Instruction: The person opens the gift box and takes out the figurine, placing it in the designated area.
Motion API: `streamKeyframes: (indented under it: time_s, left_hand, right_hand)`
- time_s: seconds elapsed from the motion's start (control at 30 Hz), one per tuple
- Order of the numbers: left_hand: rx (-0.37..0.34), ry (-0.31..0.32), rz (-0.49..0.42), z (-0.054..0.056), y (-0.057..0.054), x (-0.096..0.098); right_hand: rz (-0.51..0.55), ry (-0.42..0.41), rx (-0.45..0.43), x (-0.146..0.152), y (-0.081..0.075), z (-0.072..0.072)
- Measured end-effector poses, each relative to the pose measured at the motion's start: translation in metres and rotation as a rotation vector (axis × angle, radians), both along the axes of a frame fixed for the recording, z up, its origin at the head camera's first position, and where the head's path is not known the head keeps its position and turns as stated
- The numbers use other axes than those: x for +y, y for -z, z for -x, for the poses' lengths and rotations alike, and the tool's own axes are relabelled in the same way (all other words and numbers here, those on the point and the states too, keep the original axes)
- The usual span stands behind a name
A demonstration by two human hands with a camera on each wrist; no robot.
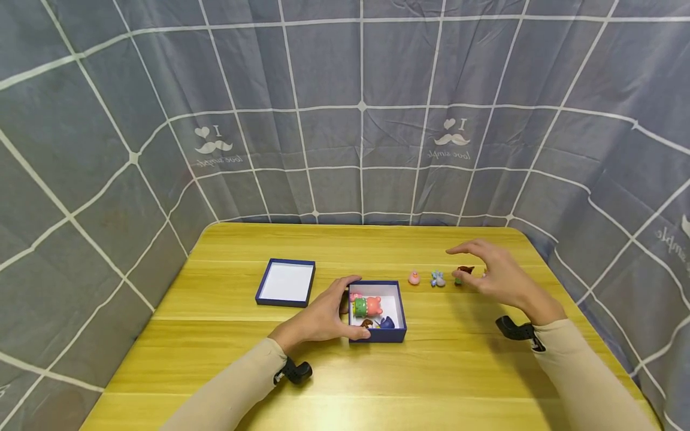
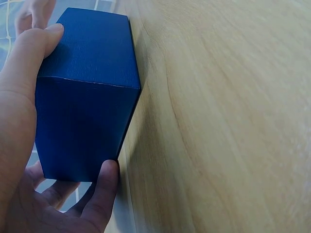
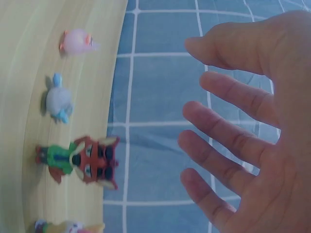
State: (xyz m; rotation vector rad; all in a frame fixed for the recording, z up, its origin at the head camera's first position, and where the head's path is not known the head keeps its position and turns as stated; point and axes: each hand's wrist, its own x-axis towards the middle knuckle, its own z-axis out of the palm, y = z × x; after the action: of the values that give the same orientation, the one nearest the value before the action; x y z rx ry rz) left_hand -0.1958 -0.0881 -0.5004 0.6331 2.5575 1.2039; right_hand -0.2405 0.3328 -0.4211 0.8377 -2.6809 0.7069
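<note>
Gripping the blue box point(image 1: 385, 336) with the left hand point(image 1: 320, 314); holding nothing in the right hand point(image 1: 501, 274), with fingers spread wide near the fox figurine point(image 3: 92, 160). Probably partway: having pink-and-green figurine point(image 1: 368, 306) and other toys point(image 1: 387, 323) inside, but leaving fox, pink bird point(image 1: 414, 278), grey-blue figurine point(image 3: 59, 99) and partly seen figurine point(image 3: 68, 227) on the tabletop point(image 1: 431, 389).

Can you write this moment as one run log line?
left hand: holds blue box | in box: toys | right hand: holds nothing, near fox figure | on table: pink toy, blue-gray toy | lid: off, left of box
</note>
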Motion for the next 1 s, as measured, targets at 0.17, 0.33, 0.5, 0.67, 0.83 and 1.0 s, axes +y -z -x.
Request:
streamKeyframes:
  time_s: [0.17, 0.33, 0.5, 0.67, 0.83, 1.0]
  left_hand:
    - [-0.017, -0.002, -0.004, 0.0, 0.001, 0.0]
    - [-0.016, 0.001, -0.01, 0.0, 0.002, 0.0]
    - [-0.012, 0.004, -0.009, 0.002, 0.0, 0.0]
    - [-0.013, 0.002, -0.015, 0.003, -0.001, 0.0]
    - [-0.012, 0.007, -0.018, 0.003, -0.001, 0.001]
    - [-0.015, 0.004, -0.023, 0.003, -0.001, 0.001]
  right_hand:
    - [-0.01, -0.022, -0.017, -0.013, 0.003, -0.003]
    - [-0.035, -0.052, -0.039, -0.026, 0.002, -0.007]
    - [-0.046, -0.089, -0.061, -0.038, 0.001, -0.007]
    - [-0.074, -0.137, -0.068, -0.051, 0.0, -0.006]
    - [-0.095, -0.186, -0.073, -0.065, 0.001, -0.008]
    - [-0.107, -0.219, -0.108, -0.079, 0.003, -0.008]
